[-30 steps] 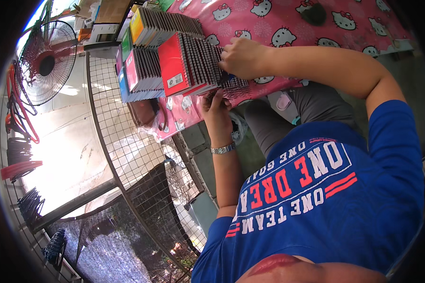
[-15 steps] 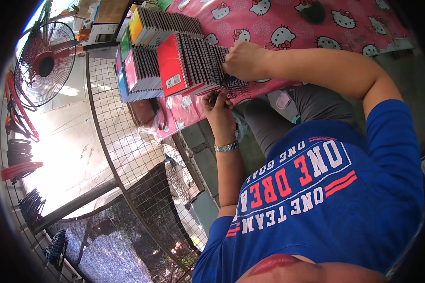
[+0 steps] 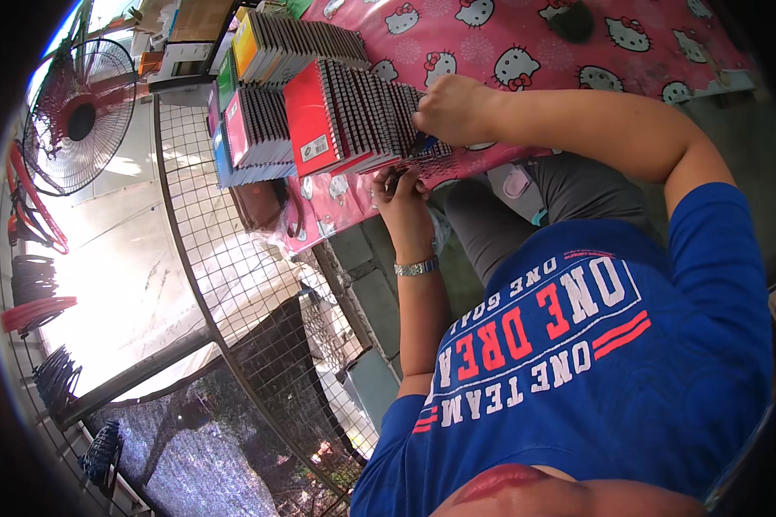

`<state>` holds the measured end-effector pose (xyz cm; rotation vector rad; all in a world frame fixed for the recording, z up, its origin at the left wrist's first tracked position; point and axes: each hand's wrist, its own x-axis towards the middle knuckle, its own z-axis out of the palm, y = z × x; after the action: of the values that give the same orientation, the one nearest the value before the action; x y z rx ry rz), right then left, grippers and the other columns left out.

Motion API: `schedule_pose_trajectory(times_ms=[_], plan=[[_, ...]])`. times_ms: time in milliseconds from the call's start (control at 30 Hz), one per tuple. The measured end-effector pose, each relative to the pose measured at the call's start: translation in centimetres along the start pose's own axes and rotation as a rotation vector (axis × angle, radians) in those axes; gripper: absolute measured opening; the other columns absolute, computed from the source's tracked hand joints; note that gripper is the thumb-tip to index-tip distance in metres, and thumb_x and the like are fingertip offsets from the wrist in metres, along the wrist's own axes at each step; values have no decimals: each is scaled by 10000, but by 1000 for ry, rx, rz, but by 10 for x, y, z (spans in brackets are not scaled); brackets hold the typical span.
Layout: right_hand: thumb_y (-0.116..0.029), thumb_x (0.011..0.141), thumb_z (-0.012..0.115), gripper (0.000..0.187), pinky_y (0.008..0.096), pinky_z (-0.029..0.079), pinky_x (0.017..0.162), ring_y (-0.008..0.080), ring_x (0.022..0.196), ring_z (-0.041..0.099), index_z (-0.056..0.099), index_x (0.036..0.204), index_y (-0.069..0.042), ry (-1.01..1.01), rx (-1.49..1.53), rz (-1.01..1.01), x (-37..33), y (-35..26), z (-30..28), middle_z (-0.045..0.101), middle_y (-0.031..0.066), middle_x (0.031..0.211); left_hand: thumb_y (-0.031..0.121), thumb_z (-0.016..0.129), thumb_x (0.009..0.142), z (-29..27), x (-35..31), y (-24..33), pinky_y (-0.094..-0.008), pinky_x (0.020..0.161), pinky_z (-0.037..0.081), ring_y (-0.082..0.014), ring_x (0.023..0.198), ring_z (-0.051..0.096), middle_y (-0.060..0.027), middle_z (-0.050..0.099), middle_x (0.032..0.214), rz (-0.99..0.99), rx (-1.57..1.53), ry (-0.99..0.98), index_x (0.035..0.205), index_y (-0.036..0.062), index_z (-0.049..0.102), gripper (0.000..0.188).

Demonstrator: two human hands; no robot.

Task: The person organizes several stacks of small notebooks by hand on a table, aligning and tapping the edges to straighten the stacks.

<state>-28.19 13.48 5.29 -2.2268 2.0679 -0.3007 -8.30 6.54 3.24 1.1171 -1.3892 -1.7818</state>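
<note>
Red-fronted, wire-bound notebooks (image 3: 353, 121): eleven o'clock, packed close — likely bracing each other.
My right hand (image 3: 453, 108): curled at their three o'clock; can't tell its hold.
My left hand (image 3: 398, 191): five o'clock, bent — hold hidden.

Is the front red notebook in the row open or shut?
Shut, it appears. The red notebook shows its cover facing out, flush against the coil-bound row, with no page spread.
</note>
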Motion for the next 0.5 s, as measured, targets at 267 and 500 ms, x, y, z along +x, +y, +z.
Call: schedule_pose_trajectory(times_ms=[267, 500], plan=[[-151, 773, 567, 119, 392, 521, 777, 233, 870, 664, 651, 796, -68, 342, -140, -96, -4, 4, 17, 668, 101, 795, -24, 650, 818, 7, -1, -7, -239, 530, 421, -120, 624, 559, -67, 613, 846, -36, -28, 19, 1086, 68, 411, 371], [-163, 790, 553, 161, 370, 511, 781, 222, 813, 666, 693, 747, -94, 190, 15, 24, -11, 13, 17, 692, 51, 792, -2, 665, 831, -8, 5, -20, -267, 582, 454, -144, 644, 559, -62, 589, 813, 23, 11, -37, 1071, 36, 442, 329]])
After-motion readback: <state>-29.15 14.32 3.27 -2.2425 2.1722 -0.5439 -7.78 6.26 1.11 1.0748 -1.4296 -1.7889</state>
